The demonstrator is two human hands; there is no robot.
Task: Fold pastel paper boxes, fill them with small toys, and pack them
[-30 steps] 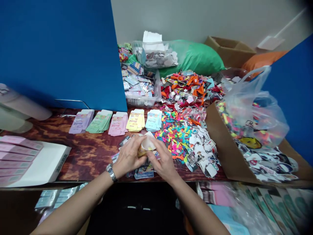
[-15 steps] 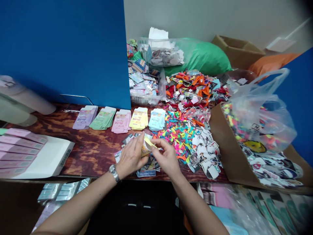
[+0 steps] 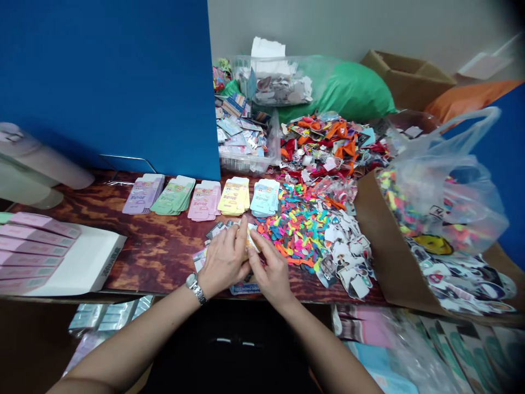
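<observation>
Left hand [image 3: 223,257] and right hand [image 3: 271,267] have their grip closed around one yellow packet [image 3: 250,241]; a yellow stack [image 3: 233,197] lies at its eleven o'clock.

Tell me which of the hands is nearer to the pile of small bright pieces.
Right. The right hand is by the near left edge of the bright pile; the left hand is farther off, left of the right hand.
</observation>
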